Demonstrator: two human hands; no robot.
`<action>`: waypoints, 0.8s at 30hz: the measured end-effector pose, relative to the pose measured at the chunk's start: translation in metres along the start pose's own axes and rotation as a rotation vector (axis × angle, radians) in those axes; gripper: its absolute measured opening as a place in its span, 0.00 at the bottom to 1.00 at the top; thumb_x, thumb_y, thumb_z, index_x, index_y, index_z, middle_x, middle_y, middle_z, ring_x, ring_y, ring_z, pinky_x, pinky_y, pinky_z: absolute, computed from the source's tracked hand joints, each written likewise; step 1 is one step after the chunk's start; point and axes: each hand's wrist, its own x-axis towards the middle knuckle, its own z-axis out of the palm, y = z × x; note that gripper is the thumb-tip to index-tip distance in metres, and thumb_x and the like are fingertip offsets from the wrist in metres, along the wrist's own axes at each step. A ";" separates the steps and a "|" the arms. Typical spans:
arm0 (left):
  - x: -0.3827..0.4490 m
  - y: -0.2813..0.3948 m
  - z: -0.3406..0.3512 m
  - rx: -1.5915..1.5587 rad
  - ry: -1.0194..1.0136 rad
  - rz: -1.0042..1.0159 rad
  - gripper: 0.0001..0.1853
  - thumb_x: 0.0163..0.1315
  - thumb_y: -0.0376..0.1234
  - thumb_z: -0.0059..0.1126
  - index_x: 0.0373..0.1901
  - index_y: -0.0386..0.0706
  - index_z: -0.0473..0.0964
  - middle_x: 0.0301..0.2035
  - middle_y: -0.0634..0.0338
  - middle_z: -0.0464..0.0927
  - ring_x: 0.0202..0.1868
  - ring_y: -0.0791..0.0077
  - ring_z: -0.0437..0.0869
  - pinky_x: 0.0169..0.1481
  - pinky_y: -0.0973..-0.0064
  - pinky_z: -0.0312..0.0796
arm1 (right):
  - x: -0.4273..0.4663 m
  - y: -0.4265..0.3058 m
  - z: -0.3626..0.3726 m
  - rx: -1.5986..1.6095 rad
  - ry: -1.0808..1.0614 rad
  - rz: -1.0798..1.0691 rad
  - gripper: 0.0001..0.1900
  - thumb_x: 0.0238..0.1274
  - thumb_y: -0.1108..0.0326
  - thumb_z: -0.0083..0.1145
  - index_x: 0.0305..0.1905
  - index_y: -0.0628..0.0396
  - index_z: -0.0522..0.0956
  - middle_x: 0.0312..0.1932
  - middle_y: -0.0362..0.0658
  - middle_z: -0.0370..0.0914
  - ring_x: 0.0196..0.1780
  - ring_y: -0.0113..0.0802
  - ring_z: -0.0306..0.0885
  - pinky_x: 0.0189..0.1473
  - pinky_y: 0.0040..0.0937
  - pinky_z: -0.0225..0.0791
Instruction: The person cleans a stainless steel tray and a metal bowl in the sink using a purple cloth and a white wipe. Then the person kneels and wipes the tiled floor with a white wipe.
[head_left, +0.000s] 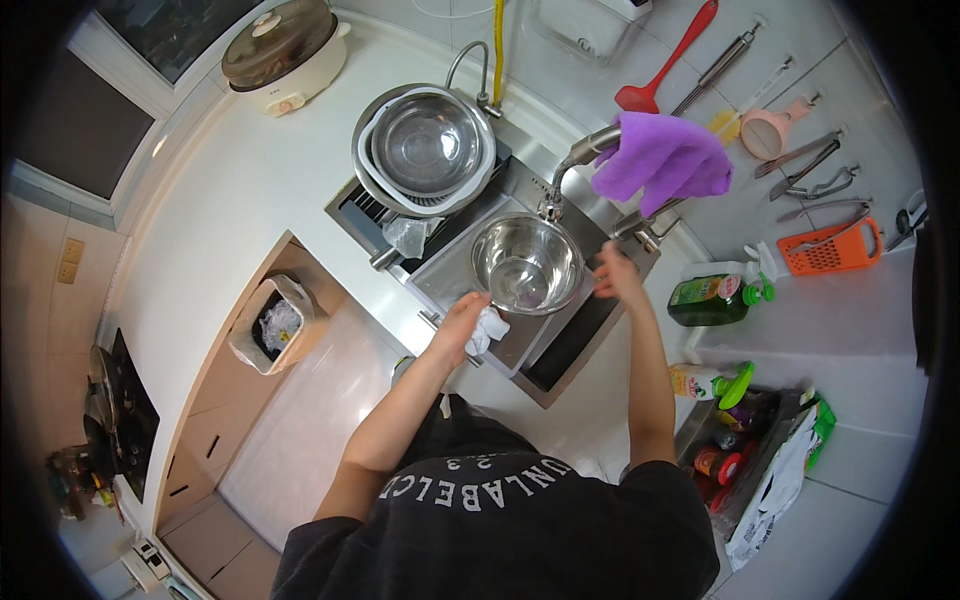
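A shiny stainless steel bowl sits over the sink, beneath the faucet spout. My left hand is at the bowl's near left rim and holds a crumpled white cloth or tissue. To the bowl's right, my right hand is slightly blurred, with its fingers apart and nothing visible in it. A purple cloth hangs over the faucet. Stacked steel bowls and a white basin stand on a rack at the sink's far left.
An orange grater and other utensils hang on the right wall. A green soap bottle stands right of the sink. A lined trash bin is at the counter's left inner edge. An electric cooker stands at the back left.
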 end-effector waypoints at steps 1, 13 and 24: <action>0.010 -0.002 0.006 -0.019 -0.009 0.003 0.11 0.72 0.41 0.51 0.41 0.43 0.75 0.33 0.58 0.83 0.33 0.75 0.84 0.37 0.77 0.76 | 0.027 0.010 -0.027 -0.036 0.238 -0.043 0.32 0.70 0.37 0.42 0.41 0.61 0.80 0.27 0.47 0.79 0.30 0.36 0.82 0.26 0.33 0.75; 0.049 -0.005 0.019 0.134 0.000 0.066 0.10 0.71 0.41 0.53 0.38 0.44 0.75 0.30 0.62 0.82 0.29 0.77 0.83 0.33 0.78 0.74 | 0.138 0.052 -0.114 -0.279 0.558 -0.025 0.27 0.70 0.54 0.37 0.27 0.66 0.79 0.13 0.50 0.74 0.12 0.40 0.74 0.16 0.39 0.68; 0.028 -0.014 0.009 0.185 0.020 0.118 0.09 0.71 0.40 0.53 0.36 0.46 0.75 0.28 0.70 0.77 0.30 0.85 0.77 0.34 0.82 0.70 | 0.150 0.060 -0.137 -0.859 0.599 -0.245 0.32 0.71 0.44 0.37 0.33 0.64 0.82 0.33 0.62 0.81 0.39 0.57 0.81 0.46 0.51 0.72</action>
